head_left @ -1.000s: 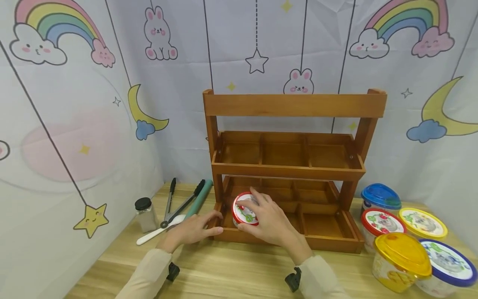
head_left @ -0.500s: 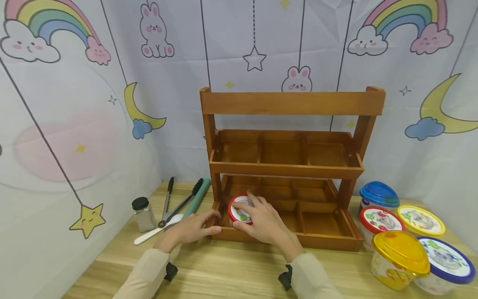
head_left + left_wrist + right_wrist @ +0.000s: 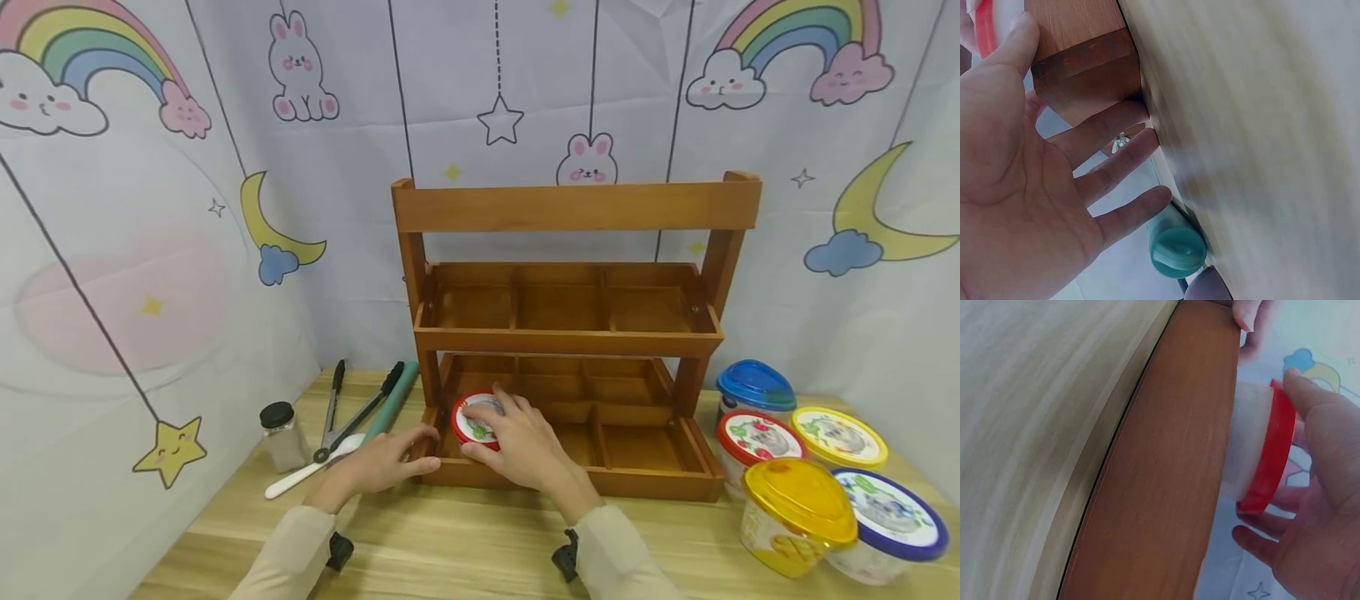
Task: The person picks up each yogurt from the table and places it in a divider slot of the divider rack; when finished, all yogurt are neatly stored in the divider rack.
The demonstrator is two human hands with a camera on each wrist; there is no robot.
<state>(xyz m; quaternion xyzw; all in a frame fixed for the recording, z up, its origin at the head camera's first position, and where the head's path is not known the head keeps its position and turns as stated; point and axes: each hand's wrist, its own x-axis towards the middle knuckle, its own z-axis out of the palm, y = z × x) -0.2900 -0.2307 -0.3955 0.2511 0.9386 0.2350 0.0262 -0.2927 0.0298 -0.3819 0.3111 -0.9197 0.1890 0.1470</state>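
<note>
A round tub with a red-rimmed lid (image 3: 472, 423) sits in the front left compartment of the wooden two-tier rack (image 3: 570, 342). My right hand (image 3: 525, 442) holds it from the right, thumb and fingers around the lid. In the right wrist view the red rim (image 3: 1272, 450) shows between thumb and fingers, and the front board (image 3: 1154, 462) hides the tub's lower part. My left hand (image 3: 382, 462) rests at the rack's front left corner; the left wrist view shows its fingers (image 3: 1110, 169) spread loosely against the corner and table, holding nothing.
Left of the rack lie black-tipped tongs (image 3: 352, 425), a green cylinder (image 3: 393, 400), a white utensil (image 3: 300, 477) and a black-capped jar (image 3: 285, 437). To the right stand several lidded tubs, including blue (image 3: 756, 385), yellow (image 3: 801, 508) and purple-rimmed (image 3: 888, 517) ones.
The red-lidded tub has moved slightly down and left within the rack, with my right hand around it. My left hand stays by the rack's corner. The head view has shifted a little.
</note>
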